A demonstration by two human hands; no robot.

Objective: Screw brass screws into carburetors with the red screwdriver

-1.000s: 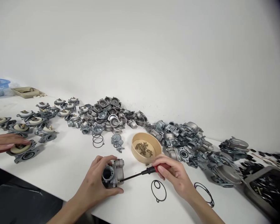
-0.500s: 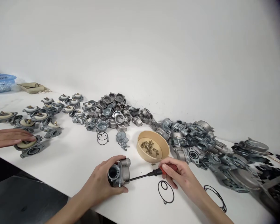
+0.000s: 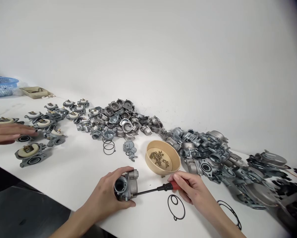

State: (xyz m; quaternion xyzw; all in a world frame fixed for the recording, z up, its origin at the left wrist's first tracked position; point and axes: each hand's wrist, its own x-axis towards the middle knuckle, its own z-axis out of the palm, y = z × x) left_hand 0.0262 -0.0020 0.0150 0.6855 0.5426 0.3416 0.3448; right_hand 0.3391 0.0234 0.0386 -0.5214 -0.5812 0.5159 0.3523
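Observation:
My left hand [image 3: 108, 190] is wrapped round a grey metal carburetor [image 3: 130, 185], its round bore facing me, low over the front of the table. In my right hand [image 3: 188, 186] is a screwdriver with a red and black handle [image 3: 174, 185]. Its dark shaft [image 3: 148, 191] points left, and the tip meets the lower right side of the carburetor; the screw there is too small to make out. Just beyond my right hand stands a round tan bowl [image 3: 148, 160] holding brass-coloured screws [image 3: 158, 156]. A black rubber gasket ring [image 3: 176, 207] lies below the screwdriver.
Another person's hand [image 3: 9, 133] hovers over carburetor bodies with white floats [image 3: 29, 150] at left. A heap of metal float bowls [image 3: 126, 120] lies at the back, carburetors [image 3: 207, 148] at right. More rings [image 3: 109, 146] lie mid-table. The table edge [image 3: 51, 197] runs along the front left.
The other person's hand has lifted off the nearest float carburetor and moved left and up. My hands keep nearly the same pose, the screwdriver tip still at the carburetor.

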